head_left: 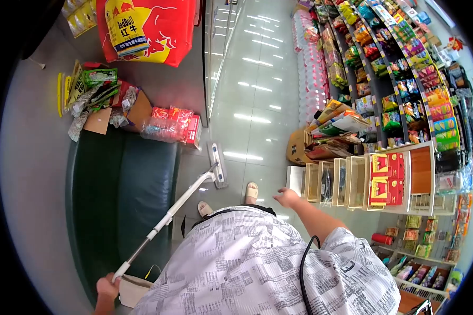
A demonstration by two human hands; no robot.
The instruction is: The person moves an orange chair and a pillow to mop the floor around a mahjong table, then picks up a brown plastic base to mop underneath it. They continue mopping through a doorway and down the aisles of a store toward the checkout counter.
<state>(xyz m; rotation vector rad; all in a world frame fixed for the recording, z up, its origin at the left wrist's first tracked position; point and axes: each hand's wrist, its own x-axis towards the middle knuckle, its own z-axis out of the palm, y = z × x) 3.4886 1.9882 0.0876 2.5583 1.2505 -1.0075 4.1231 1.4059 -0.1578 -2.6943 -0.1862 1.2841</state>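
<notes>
My left hand point(108, 286) is closed around the end of a flat mop's white and metal pole point(168, 216), at the lower left beside the dark green sofa point(126, 168). The pole slants up to the right, and the flat mop head point(217, 165) rests on the tiled floor point(236, 131) just ahead of my feet. Away from the mop, my right hand point(286, 198) hangs free over the floor with nothing in it, fingers loosely apart. It is nearest to the white drawer unit point(295, 180) on the right. Below my left hand's side lies a beige bag or cushion point(133, 291), partly hidden by my shirt.
Snack shelves point(389, 79) line the right side, with packs of pink bottles point(311, 73) along the aisle. A carton of flattened cardboard point(298, 147) stands before them. On the left are red boxes point(193, 131), an open carton point(140, 110) and a red Red Bull bag point(165, 31).
</notes>
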